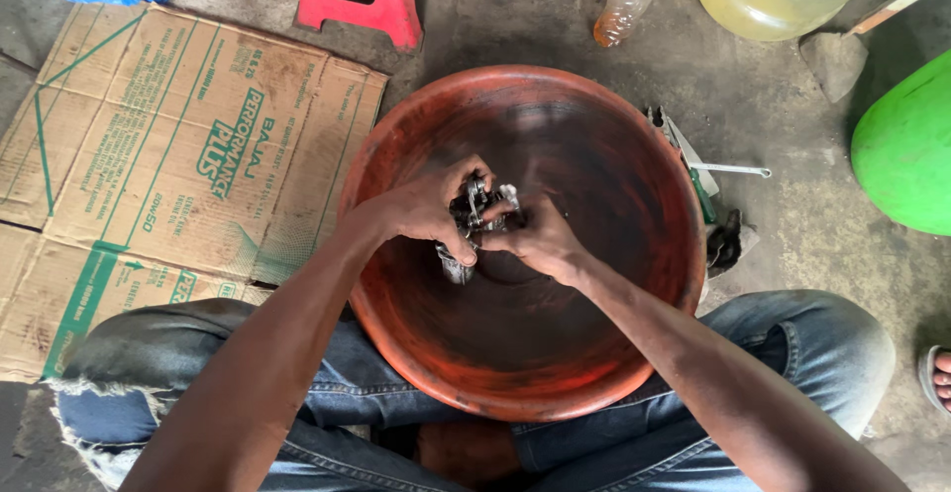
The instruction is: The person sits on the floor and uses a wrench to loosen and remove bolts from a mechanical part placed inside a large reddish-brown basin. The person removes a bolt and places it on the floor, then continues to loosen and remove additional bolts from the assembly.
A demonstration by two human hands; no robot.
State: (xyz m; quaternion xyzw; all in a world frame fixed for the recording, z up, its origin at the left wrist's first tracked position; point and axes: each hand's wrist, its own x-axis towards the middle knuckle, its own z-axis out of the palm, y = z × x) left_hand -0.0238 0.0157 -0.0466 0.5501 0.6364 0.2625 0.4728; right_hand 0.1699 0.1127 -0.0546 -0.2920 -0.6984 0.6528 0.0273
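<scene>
While I watch from above: left hand and right hand both clamp the greasy metal part | held over orange basin, catching drips | tools at three o'clock.

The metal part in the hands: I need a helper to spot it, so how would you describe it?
Find the big red-orange basin between the knees. At its middle, the left hand and right hand grip a small greasy metal part, the only silvery-black thing inside.
</scene>
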